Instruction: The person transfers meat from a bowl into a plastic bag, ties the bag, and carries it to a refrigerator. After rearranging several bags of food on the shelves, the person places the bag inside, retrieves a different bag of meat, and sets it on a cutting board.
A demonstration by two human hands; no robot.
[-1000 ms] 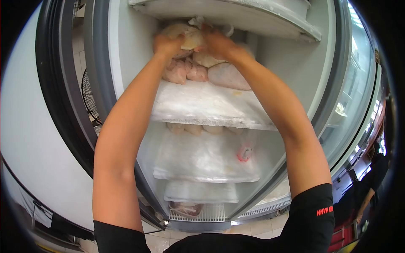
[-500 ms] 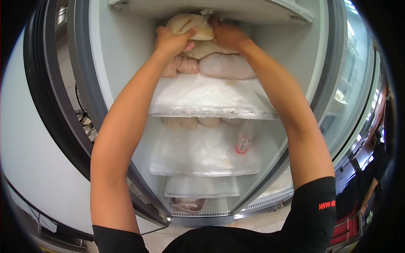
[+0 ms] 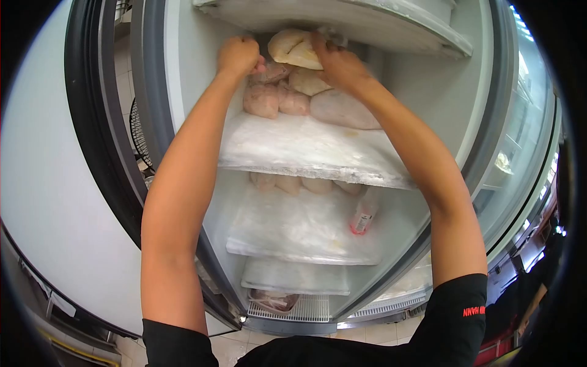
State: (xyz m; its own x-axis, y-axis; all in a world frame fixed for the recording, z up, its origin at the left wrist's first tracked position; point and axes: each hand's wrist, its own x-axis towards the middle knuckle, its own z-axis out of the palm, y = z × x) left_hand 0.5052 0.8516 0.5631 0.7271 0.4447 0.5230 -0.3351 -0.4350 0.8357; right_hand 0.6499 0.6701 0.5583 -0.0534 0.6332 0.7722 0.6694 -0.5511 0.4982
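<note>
A tied plastic bag of pale yellow food (image 3: 296, 49) lies on top of a heap at the back of the freezer's upper shelf. My right hand (image 3: 341, 66) grips its right side, with some fingers hidden behind the bag. To the left of it, apart from the bag, my left hand (image 3: 240, 56) is closed with curled fingers; what is inside them, if anything, is hidden. Under my hands lie pinkish bagged lumps (image 3: 276, 99), another pale yellow bag (image 3: 310, 81) and a large whitish bag (image 3: 344, 109).
The frosted shelf (image 3: 299, 147) has an icy front edge. Lower down, a clear bottle with a red base (image 3: 362, 221) stands on a second shelf (image 3: 293, 226). A dark bagged item (image 3: 274, 301) rests on the bottom rack. An upper shelf (image 3: 367, 30) overhangs my hands.
My left hand has let go of the pale yellow bag and moved left, closing. My right hand stays on the bag. The whole view has shifted slightly.
</note>
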